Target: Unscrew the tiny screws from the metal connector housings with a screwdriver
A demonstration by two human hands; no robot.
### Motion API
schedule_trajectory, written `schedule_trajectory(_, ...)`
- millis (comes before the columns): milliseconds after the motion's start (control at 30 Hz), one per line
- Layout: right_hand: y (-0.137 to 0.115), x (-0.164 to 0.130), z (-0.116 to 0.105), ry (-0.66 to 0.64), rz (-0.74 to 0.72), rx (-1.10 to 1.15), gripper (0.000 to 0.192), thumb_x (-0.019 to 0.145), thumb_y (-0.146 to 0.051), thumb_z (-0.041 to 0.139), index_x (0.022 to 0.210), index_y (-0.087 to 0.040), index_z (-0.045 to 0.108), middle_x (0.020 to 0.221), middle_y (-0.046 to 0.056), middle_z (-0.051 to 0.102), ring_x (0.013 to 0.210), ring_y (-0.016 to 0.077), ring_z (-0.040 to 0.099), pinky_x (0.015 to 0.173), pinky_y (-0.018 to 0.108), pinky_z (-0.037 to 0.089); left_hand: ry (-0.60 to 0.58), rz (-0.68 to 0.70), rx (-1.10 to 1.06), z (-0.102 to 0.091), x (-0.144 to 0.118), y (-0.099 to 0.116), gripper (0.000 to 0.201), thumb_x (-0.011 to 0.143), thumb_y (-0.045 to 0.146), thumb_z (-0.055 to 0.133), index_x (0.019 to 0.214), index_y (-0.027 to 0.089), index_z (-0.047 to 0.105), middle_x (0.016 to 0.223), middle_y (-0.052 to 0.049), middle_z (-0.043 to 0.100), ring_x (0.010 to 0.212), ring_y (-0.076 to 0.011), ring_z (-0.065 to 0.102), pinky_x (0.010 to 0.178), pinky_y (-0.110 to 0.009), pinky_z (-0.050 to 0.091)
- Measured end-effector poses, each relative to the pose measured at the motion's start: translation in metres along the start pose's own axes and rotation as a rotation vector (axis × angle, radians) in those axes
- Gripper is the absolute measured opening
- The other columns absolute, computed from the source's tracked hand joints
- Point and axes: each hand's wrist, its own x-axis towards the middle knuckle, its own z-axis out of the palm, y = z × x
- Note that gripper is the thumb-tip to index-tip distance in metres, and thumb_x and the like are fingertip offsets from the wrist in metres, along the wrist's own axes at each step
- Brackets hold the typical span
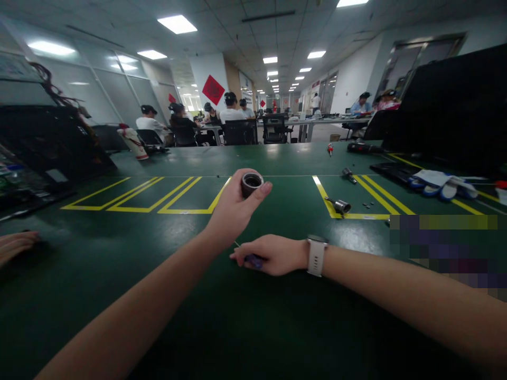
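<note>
- Left hand (232, 211) grips a ring (251, 183) between thumb and fingertips, raised above the table (119, 274)
- Right hand (273, 255) rests on the table, fingers closed around a small tool (253, 259)
- Metal sleeve (341, 206) lies on a yellow line (366, 216), well apart to the right

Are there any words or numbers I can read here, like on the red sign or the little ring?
No text can be read.
Red diamond sign on the far pillar: its mark is too blurred.
Small metal ring held in the left hand: no writing visible.
Watch by the right hand: only its strap shows.
Blurred patch on the green table: unreadable.
</note>
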Motion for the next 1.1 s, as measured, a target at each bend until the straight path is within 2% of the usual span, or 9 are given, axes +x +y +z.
schedule_trajectory(133,-0.026,-0.066,-0.010,-0.008,0.060,-0.030,0.019,0.086,-0.011,0.044,0.101,-0.019,0.053,0.126,0.010,0.056,0.120,0.0170,0.049,0.099,0.036,0.039,-0.122,0.022,0.086,0.002,-0.001,-0.004,0.024,0.075,0.037,0.062,0.087,0.017,0.057,0.080,-0.001,0.058,0.074,-0.0137,0.052,0.070,-0.027,0.042)
schedule_trajectory(267,-0.043,-0.103,-0.009,0.086,0.108,-0.101,0.019,0.087,-0.014,0.045,0.103,-0.020,0.054,0.127,0.010,0.055,0.124,0.0178,0.045,0.104,0.041,0.034,-0.231,0.010,0.062,0.010,-0.003,-0.017,0.032,0.071,0.034,0.067,0.096,0.017,0.057,0.087,-0.001,0.059,0.079,-0.0150,0.055,0.073,-0.029,0.045)
schedule_trajectory(333,-0.048,-0.112,-0.008,0.248,0.144,-0.113,0.021,0.088,-0.017,0.046,0.106,-0.022,0.055,0.120,0.008,0.060,0.114,0.0181,0.053,0.097,0.041,0.041,-0.262,-0.022,0.032,0.015,-0.007,-0.023,0.035,0.072,0.030,0.066,0.102,0.018,0.056,0.090,-0.002,0.059,0.081,-0.0148,0.056,0.073,-0.029,0.046)
schedule_trajectory(433,-0.046,-0.121,-0.006,0.614,0.300,0.011,0.020,0.089,-0.026,0.046,0.105,-0.023,0.058,0.096,0.006,0.067,0.087,0.0168,0.063,0.075,0.033,0.052,-0.301,-0.126,-0.018,0.025,-0.014,-0.029,0.035,0.072,0.025,0.064,0.105,0.018,0.055,0.091,-0.003,0.060,0.078,-0.0149,0.058,0.068,-0.029,0.049)
schedule_trajectory(500,-0.041,-0.126,-0.005,0.821,0.399,0.184,0.021,0.089,-0.035,0.046,0.095,-0.021,0.061,0.079,0.004,0.067,0.072,0.0157,0.063,0.062,0.029,0.053,-0.324,-0.212,-0.081,0.034,-0.021,-0.034,0.035,0.072,0.021,0.063,0.105,0.018,0.055,0.092,-0.004,0.060,0.075,-0.0150,0.059,0.062,-0.028,0.051)
schedule_trajectory(567,-0.034,-0.130,-0.004,0.929,0.475,0.331,0.026,0.087,-0.041,0.048,0.082,-0.019,0.061,0.065,0.002,0.063,0.060,0.0143,0.060,0.053,0.026,0.050,-0.330,-0.264,-0.148,0.043,-0.028,-0.039,0.035,0.071,0.017,0.062,0.105,0.017,0.055,0.095,-0.004,0.059,0.075,-0.0146,0.060,0.063,-0.029,0.053)
schedule_trajectory(700,-0.024,-0.133,-0.001,0.967,0.611,0.363,0.031,0.084,-0.046,0.053,0.074,-0.017,0.060,0.057,0.000,0.059,0.053,0.0125,0.055,0.049,0.025,0.045,-0.324,-0.373,-0.251,0.057,-0.040,-0.044,0.037,0.069,0.009,0.062,0.104,0.017,0.056,0.099,-0.006,0.060,0.082,-0.0161,0.063,0.074,-0.034,0.054)
schedule_trajectory(867,-0.024,-0.134,0.000,0.925,0.657,0.292,0.033,0.085,-0.047,0.050,0.074,-0.017,0.060,0.058,0.000,0.060,0.053,0.0128,0.056,0.051,0.026,0.045,-0.318,-0.546,-0.401,0.061,-0.046,-0.041,0.047,0.062,-0.006,0.053,0.104,0.016,0.058,0.109,-0.008,0.059,0.092,-0.0177,0.062,0.084,-0.037,0.052)
schedule_trajectory(1100,-0.025,-0.132,-0.003,0.844,0.661,0.157,0.032,0.088,-0.042,0.046,0.072,-0.018,0.059,0.057,0.000,0.059,0.051,0.0128,0.055,0.049,0.026,0.044,-0.364,-0.625,-0.547,0.058,-0.049,-0.046,0.045,0.067,0.000,0.053,0.108,0.019,0.057,0.111,-0.007,0.061,0.103,-0.0201,0.060,0.100,-0.041,0.043)
